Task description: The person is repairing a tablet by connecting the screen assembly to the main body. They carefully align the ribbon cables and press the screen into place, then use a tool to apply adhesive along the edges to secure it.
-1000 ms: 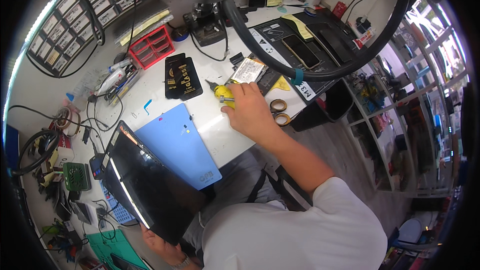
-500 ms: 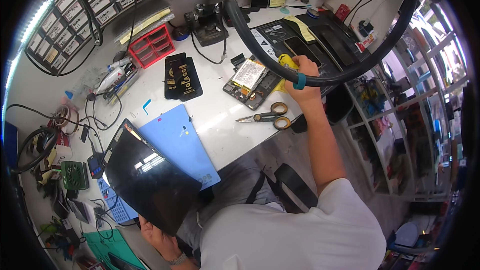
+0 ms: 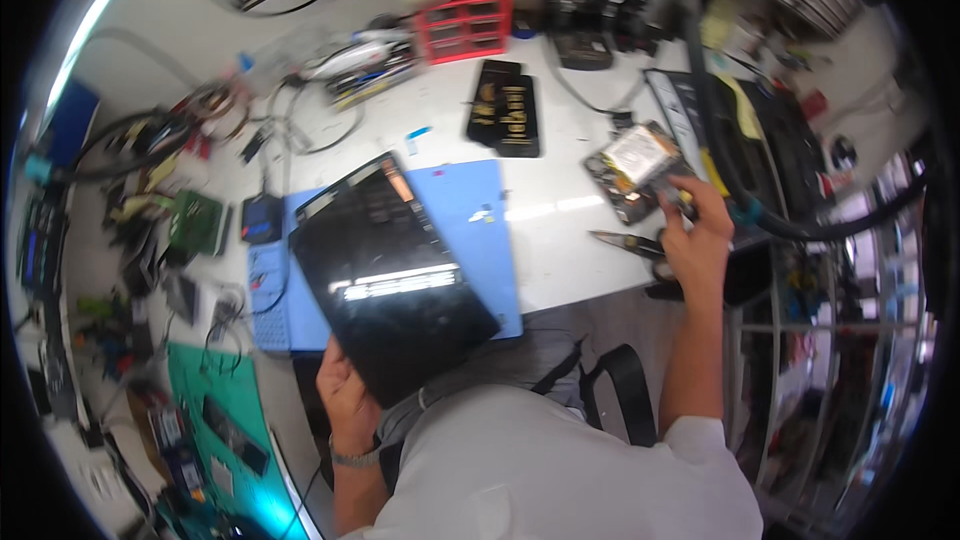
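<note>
A large black tablet-like screen panel [image 3: 385, 285], with a copper-coloured strip along its far edge, is tilted over the blue mat [image 3: 485, 270]. My left hand [image 3: 348, 385] grips its near left edge, fingers partly hidden beneath it. At the right, my right hand [image 3: 700, 230] is closed around something small and dark; motion blur hides what it is. Just beyond it lies an opened device [image 3: 620, 195] with its silver battery [image 3: 641, 157] exposed. Scissors [image 3: 627, 241] lie beside that hand, their handles partly behind it.
Two black packets [image 3: 518, 115] lie near the red drawer unit [image 3: 463, 30]. A thick dark cable or arm [image 3: 715, 155] curves above the right side. Tools and cables crowd the left, above a green mat [image 3: 205, 375]. A black chair part [image 3: 620, 390] stands below the table.
The view has turned, shifting the table in the picture. My right hand has drawn back from the yellow item to beside the opened device. My left hand still holds the screen panel.
</note>
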Demonstrator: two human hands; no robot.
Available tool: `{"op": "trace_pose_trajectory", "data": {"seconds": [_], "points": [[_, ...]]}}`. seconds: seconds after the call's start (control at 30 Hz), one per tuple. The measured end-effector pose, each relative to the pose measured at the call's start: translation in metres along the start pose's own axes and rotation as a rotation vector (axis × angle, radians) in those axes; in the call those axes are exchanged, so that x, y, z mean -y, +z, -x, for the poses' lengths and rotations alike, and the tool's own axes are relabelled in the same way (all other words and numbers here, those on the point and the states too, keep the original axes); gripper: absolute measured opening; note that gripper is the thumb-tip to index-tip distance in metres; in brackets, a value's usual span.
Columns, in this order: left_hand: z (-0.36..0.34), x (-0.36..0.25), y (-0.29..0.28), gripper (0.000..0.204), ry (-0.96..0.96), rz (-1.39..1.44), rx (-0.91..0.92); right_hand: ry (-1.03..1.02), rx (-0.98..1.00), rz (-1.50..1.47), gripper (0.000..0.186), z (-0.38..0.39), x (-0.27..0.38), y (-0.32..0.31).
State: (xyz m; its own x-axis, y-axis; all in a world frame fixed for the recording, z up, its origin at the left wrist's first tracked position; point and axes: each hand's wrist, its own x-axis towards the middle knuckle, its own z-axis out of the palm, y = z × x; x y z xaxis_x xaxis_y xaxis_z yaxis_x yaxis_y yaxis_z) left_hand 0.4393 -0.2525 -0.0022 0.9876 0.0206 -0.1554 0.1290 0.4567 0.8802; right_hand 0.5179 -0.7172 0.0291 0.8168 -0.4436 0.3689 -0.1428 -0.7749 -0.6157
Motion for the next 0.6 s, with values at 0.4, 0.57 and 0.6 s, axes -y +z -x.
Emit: {"op": "trace_pose_trajectory", "data": {"seconds": [0.4,0.57,0.6], "points": [[-0.012,-0.020,0.008,0.086,-0.189,-0.126,0.091,-0.449,0.565,-0.419,0.057,0.118,0.127,0.060],[-0.006,-0.038,0.010,0.083,-0.245,-0.422,0.077,-0.523,0.508,-0.377,0.050,0.120,0.122,0.065],[-0.007,-0.042,0.011,0.081,-0.249,-0.463,0.080,-0.529,0.490,-0.387,0.049,0.121,0.121,0.067]]}}
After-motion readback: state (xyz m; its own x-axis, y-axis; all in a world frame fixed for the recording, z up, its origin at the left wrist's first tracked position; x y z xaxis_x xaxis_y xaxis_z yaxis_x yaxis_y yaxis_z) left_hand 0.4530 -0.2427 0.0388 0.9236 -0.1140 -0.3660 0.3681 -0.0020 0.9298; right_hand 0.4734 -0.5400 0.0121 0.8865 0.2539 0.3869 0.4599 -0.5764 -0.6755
